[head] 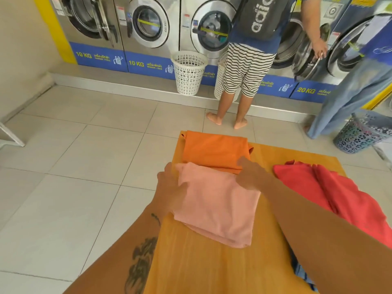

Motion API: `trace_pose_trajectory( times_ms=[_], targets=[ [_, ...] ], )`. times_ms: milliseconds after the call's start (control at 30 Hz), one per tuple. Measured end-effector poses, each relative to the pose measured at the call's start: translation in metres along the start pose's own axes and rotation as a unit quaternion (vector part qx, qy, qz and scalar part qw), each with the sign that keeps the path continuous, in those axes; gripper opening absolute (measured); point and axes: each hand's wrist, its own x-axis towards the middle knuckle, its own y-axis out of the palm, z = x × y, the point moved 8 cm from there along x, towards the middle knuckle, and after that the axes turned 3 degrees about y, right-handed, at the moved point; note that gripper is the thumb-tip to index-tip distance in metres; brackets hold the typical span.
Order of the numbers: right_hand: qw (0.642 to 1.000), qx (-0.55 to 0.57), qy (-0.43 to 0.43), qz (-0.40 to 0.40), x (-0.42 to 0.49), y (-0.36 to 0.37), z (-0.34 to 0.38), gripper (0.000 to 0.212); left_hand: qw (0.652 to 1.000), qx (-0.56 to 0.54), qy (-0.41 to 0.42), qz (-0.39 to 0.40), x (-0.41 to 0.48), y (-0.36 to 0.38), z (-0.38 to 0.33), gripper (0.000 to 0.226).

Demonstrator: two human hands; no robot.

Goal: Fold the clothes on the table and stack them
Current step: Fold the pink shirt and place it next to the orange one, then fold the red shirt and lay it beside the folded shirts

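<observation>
I am looking down at my pink cloth (216,206), which is lying folded into a soft square in the middle of the yellow table (201,268). My left hand (171,187) is lying on the pink cloth's left edge with the thumb on top and the fingers spread flat, not squeezing anything. My right hand (249,175) is pressing down on the far right corner of the pink cloth, fingers flat and open too. Just past it, the orange cloth (216,151) is sitting folded at the far end of the table, and the pink cloth's far edge is touching it. The red cloth (331,194) is lying loose and bumpy on the right side of the table, partly under my right arm. A bit of blue cloth (301,272) is peeking out near the table's right edge. The floor (70,158) is made of big pale tiles. Big silver washing machines (148,24) are standing in a row along the wall. A person in striped shorts (246,71) is standing barefoot at one machine, beside a white basket (188,73). A blue basket (360,134) is sitting on the floor at the right.
</observation>
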Motion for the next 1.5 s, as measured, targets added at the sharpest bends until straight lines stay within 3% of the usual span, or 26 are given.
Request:
trace_pose_trajectory(
  times_ms=[67, 100, 233, 300, 400, 533, 600, 700, 767, 900, 1100, 1233, 1367, 1433, 1500],
  targets=[
    [0.995, 0.03, 0.007, -0.092, 0.0, 0.003, -0.015, 0.057, 0.99, 0.136, 0.036, -0.007, 0.009, 0.011, 0.003, 0.066],
    [0.994, 0.039, 0.018, -0.101, 0.0, 0.012, -0.024, 0.058, 0.975, 0.206, 0.081, -0.018, 0.01, 0.016, 0.001, 0.063],
    [0.987, 0.085, 0.137, -0.022, -0.001, 0.066, -0.067, 0.078, 0.884, 0.364, 0.292, 0.009, -0.004, 0.059, -0.006, 0.06],
    [0.979, 0.156, 0.131, -0.02, 0.003, 0.081, -0.074, 0.074, 0.868, 0.39, 0.305, 0.038, -0.012, 0.077, -0.001, 0.057],
    [0.966, 0.239, 0.077, -0.068, 0.008, 0.072, -0.064, 0.064, 0.881, 0.397, 0.252, 0.054, -0.014, 0.089, 0.011, 0.065],
    [0.953, 0.253, 0.035, -0.165, 0.016, 0.034, -0.054, 0.048, 0.889, 0.405, 0.207, 0.058, -0.011, 0.095, 0.012, 0.067],
    [0.967, 0.211, 0.045, -0.135, 0.023, 0.03, -0.055, 0.047, 0.883, 0.423, 0.19, 0.066, -0.006, 0.098, 0.011, 0.067],
    [0.991, 0.11, 0.067, -0.024, 0.022, 0.047, -0.066, 0.057, 0.872, 0.447, 0.183, 0.085, 0.003, 0.098, 0.014, 0.069],
    [0.992, 0.117, 0.048, 0.009, 0.008, 0.058, -0.068, 0.063, 0.869, 0.451, 0.18, 0.095, 0.009, 0.092, 0.011, 0.07],
    [0.985, 0.171, -0.002, 0.014, -0.025, 0.064, -0.079, 0.065, 0.885, 0.392, 0.252, 0.0, -0.003, 0.075, -0.043, 0.06],
    [0.972, 0.186, -0.081, -0.115, -0.064, 0.002, -0.134, 0.062, 0.911, 0.251, 0.322, -0.064, -0.046, 0.106, -0.127, 0.051],
    [0.967, 0.197, -0.051, -0.151, -0.077, -0.031, -0.207, 0.056, 0.907, 0.209, 0.361, -0.053, -0.078, 0.158, -0.167, 0.047],
    [0.957, 0.199, -0.013, -0.21, -0.087, -0.054, -0.284, 0.051, 0.918, 0.194, 0.346, -0.019, -0.102, 0.223, -0.186, 0.044],
    [0.95, 0.182, 0.046, -0.248, -0.089, -0.062, -0.329, 0.053, 0.92, 0.194, 0.341, 0.003, -0.113, 0.26, -0.195, 0.045],
    [0.94, 0.201, 0.142, -0.236, -0.091, -0.06, -0.378, 0.06, 0.92, 0.192, 0.34, 0.034, -0.122, 0.3, -0.203, 0.046]
  ],
)
